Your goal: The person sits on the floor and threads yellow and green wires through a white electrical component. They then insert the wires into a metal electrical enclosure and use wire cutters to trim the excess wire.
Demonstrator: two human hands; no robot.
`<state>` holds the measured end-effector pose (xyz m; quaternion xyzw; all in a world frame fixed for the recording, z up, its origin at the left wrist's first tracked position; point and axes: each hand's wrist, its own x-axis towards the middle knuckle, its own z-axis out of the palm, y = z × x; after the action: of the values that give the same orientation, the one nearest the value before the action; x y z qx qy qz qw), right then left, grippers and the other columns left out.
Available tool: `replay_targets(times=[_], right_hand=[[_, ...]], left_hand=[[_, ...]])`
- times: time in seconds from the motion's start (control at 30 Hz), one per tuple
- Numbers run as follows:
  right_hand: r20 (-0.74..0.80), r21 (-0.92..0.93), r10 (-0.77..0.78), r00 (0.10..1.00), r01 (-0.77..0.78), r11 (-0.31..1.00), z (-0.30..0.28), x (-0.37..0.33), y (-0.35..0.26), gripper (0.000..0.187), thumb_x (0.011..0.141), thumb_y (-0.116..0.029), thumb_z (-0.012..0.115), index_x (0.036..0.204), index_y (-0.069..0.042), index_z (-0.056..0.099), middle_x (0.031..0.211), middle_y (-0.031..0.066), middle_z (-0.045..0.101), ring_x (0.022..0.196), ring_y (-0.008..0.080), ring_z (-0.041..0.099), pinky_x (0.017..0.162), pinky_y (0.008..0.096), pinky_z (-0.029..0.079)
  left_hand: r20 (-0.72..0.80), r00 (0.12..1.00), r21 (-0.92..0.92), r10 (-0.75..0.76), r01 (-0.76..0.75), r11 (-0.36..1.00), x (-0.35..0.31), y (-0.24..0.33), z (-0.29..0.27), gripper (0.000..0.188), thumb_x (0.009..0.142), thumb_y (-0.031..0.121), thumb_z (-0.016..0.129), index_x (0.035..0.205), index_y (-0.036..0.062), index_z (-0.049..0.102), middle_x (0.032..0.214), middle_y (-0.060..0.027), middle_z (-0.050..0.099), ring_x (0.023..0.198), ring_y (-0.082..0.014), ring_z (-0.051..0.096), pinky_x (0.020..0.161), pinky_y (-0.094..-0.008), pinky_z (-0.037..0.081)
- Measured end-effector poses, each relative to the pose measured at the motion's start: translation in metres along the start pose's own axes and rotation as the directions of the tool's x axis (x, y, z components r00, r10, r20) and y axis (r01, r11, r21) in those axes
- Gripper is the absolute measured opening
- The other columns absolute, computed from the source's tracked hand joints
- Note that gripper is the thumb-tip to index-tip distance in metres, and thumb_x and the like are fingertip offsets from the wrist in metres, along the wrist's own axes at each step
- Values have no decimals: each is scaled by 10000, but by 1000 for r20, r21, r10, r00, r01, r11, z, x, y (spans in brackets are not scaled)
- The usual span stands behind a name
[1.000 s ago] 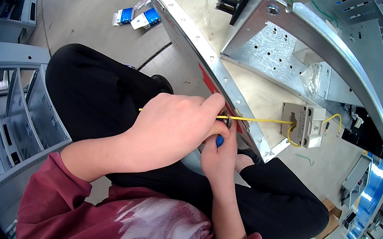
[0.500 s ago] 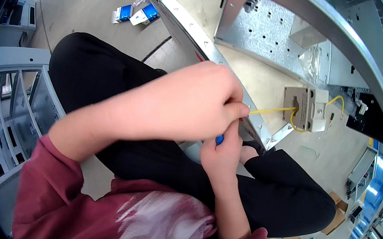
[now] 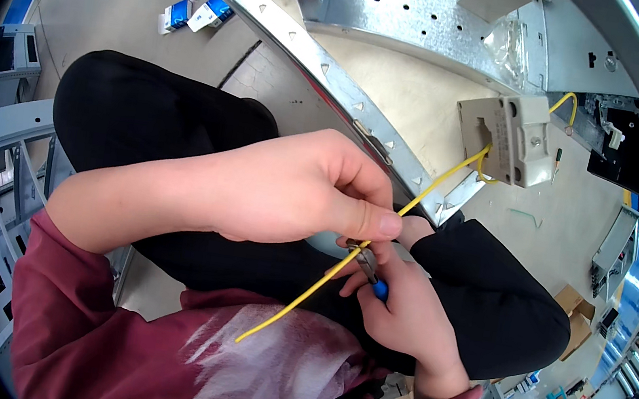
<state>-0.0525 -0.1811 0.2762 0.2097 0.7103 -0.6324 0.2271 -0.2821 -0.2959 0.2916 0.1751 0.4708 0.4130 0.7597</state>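
Observation:
My left hand (image 3: 304,189) pinches a yellow wire (image 3: 297,298) between thumb and forefinger. The wire's loose end hangs down to the lower left, in front of my shirt. From my fingers the other part rises to the right, into the opening of a beige block resembling a current transformer (image 3: 525,143). Closed round blue-handled pliers (image 3: 366,263), probably wire cutters, my right hand (image 3: 419,316) sits just below the left. The plier jaws are at the wire, close under my left thumb; whether they grip it I cannot tell.
A metal rail (image 3: 293,37) slants across in front of my legs. Beyond it stands a perforated metal cabinet frame (image 3: 410,20). Small blue-and-white boxes (image 3: 211,13) lie on the floor at far left. A screwdriver (image 3: 557,163) lies beyond the block.
The wire's loose end has come into view at lower left. My right hand has moved right and down, showing the plier jaws at the wire. My left hand has shifted down, still pinching.

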Motion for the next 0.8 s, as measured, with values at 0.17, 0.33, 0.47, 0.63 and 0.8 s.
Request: replay_targets(times=[0.17,0.33,0.47,0.63,0.8], right_hand=[[-23,17,-57,998,58,998,-1,6,10,499,888,8,663,1371,-34,546,953,200,771,900,453,756,792,495,610],[-129,-143,-152,980,133,981,9,16,14,431,859,9,680,1274,-35,572,830,202,723,817,481,723,718,529,595],[-174,-231,-217,960,175,957,15,21,16,399,853,22,675,1236,-32,575,798,206,712,771,492,712,692,528,591],[-58,-52,-152,987,149,987,13,23,16,454,850,29,666,1286,-40,557,886,196,734,799,467,732,722,498,604],[-26,220,39,999,-32,975,15,17,8,428,811,110,557,1206,-6,674,1147,111,723,1156,265,700,1063,375,523]], left_hand=[[49,987,-265,155,-137,954,9,-20,4,257,1128,188,651,1001,-31,688,1031,-150,787,998,-209,738,924,-354,579],[-14,986,-264,167,-164,951,8,-25,11,283,1155,205,601,962,-1,627,968,-119,759,1004,-199,732,932,-344,564],[-3,974,-330,226,-215,919,9,-29,11,333,1175,240,557,947,4,612,934,-112,759,971,-201,732,909,-338,561],[51,983,-293,175,-153,944,4,-16,6,353,1171,261,573,952,-10,629,948,-118,769,975,-222,748,898,-349,562],[32,990,-277,138,-124,953,4,-21,2,331,1152,257,617,1007,-32,686,982,-127,779,989,-231,755,876,-350,567]])
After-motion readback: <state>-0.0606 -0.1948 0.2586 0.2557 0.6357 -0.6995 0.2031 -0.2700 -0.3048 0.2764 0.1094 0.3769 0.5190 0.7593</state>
